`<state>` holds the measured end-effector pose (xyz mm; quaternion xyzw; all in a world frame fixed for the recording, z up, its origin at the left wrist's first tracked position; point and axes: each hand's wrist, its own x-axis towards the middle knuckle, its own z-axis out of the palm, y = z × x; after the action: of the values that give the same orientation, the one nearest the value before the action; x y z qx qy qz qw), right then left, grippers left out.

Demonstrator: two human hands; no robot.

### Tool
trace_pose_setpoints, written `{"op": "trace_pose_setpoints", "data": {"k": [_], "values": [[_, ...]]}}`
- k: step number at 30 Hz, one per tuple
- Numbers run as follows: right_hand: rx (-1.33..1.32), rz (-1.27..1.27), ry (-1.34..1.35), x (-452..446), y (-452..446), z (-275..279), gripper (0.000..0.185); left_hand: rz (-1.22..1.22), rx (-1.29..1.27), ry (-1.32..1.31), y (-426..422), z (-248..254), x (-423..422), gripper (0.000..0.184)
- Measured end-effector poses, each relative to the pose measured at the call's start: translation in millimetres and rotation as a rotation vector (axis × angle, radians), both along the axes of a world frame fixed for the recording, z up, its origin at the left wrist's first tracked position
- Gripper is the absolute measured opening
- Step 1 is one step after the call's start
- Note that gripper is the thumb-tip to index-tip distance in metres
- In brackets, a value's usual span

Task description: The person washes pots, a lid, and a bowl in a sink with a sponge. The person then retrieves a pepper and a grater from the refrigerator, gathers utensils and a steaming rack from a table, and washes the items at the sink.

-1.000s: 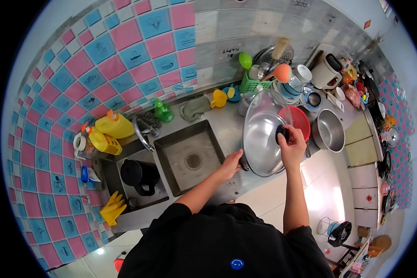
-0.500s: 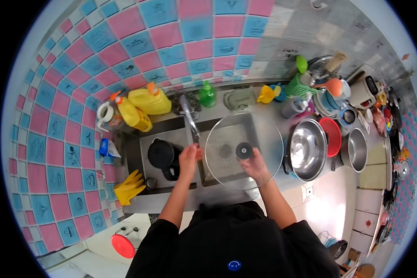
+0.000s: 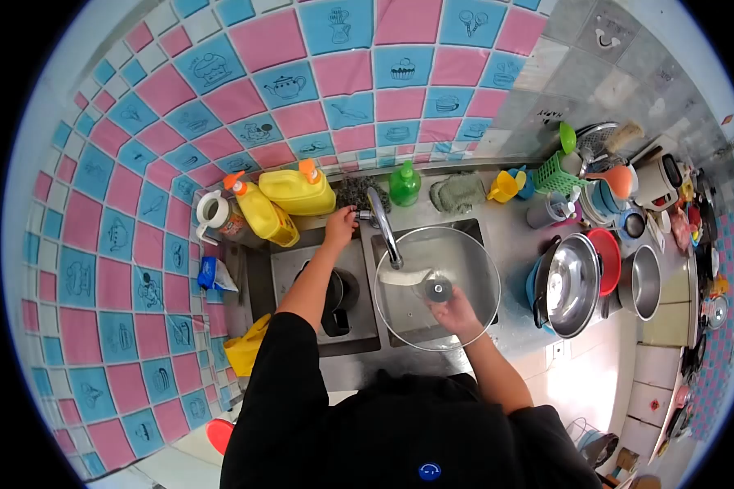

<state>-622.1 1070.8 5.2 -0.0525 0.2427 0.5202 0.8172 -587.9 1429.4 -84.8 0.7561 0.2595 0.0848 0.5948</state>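
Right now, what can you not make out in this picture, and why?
All in the head view:
- Black vessel in the left basin: partly hidden by the left forearm.
- Blue item: mostly behind the steel pan.
- Right hand: some fingertips behind the black knob.
- Yellow bottle: print too small.

Hands (image 3: 340,228) (image 3: 457,314): 2
Clear lid (image 3: 416,314): 1
Sink basins (image 3: 287,267) (image 3: 471,235): 2
Faucet (image 3: 384,229): 1
Yellow jugs (image 3: 267,213) (image 3: 299,194), orange tops: 2
Green pump bottle (image 3: 404,185): 1
Steel pots (image 3: 572,285) (image 3: 642,283), counter edge: 2
Red bowl (image 3: 608,259): 1
Yellow cup (image 3: 503,187): 1
Green basket (image 3: 554,176): 1
Orange ladle (image 3: 619,181): 1
Green ladle (image 3: 568,138): 1
Smiley badge (image 3: 430,472): 1
Stacked dishes (image 3: 602,200): several, exact count unclear
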Motion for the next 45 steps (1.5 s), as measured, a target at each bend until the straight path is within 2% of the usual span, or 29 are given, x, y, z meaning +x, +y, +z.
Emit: {"op": "trace_pose_setpoints", "data": {"k": [2,5,8,11,15,17,20,23,26,29,31,32,34,35,36,38,39,41,43,45], "values": [[0.01,-0.007,0.055,-1,3,1,0.026,-0.022,0.013,-0.017,2,-1,1,0.025],[-0.113,0.002,-0.004,0,11,-7,0.029,-0.039,0.04,-0.031,8,1,2,0.022],[0.179,0.009,-0.111,2,7,-50,0.034,-0.049,-0.028,-0.019,8,3,8,0.023],[-0.336,-0.085,-0.061,-4,23,-40,0.039,-0.071,-0.044,0.012,12,11,10,0.026],[-0.246,-0.017,-0.197,-5,24,-28,0.042,-0.07,-0.051,0.038,15,6,14,0.028],[-0.155,0.017,-0.251,-1,21,-46,0.042,-0.06,-0.072,0.051,17,1,17,0.028],[0.145,0.098,-0.126,10,10,-86,0.048,-0.049,-0.1,0.075,22,-9,21,0.028],[-0.069,0.189,-0.315,14,7,-77,0.05,-0.025,-0.125,0.11,20,-7,22,0.028],[-0.266,0.204,-0.215,12,13,-63,0.055,0.017,-0.118,0.147,14,4,21,0.027],[0.087,0.343,-0.118,23,-1,-87,0.057,0.163,-0.104,0.102,-2,7,18,0.027],[0.135,0.394,-0.169,28,-3,-96,0.058,0.325,-0.115,0.055,-25,16,8,0.032],[0.161,0.417,-0.196,32,-2,-98,0.058,0.287,-0.254,0.099,-42,48,-6,0.038],[0.172,0.447,-0.179,38,-2,-83,0.046,0.275,-0.352,0.231,-73,86,-34,0.04],[0.178,0.461,-0.169,40,0,-67,0.041,0.208,-0.634,0.258,-83,84,-48,0.039],[-0.034,0.464,-0.158,41,6,-47,0.04,0.018,-0.973,0.218,-90,96,-65,0.038],[-0.46,0.472,-0.128,40,22,-12,0.038,-0.108,-1.05,0.259,-105,103,-88,0.039],[-0.339,0.585,-0.15,49,17,-31,0.036,-0.17,-1.087,0.278,-111,103,-98,0.041],[-0.089,0.797,-0.2,79,0,-90,0.032,-0.084,-1.111,0.251,-119,82,-113,0.042],[-0.574,0.759,-0.888,115,3,-97,0.026,-0.016,-1.132,0.223,-124,76,-120,0.042],[-1.178,0.424,-1.506,162,3,-97,0.022,0.044,-1.158,0.202,-132,82,-127,0.041]]}}
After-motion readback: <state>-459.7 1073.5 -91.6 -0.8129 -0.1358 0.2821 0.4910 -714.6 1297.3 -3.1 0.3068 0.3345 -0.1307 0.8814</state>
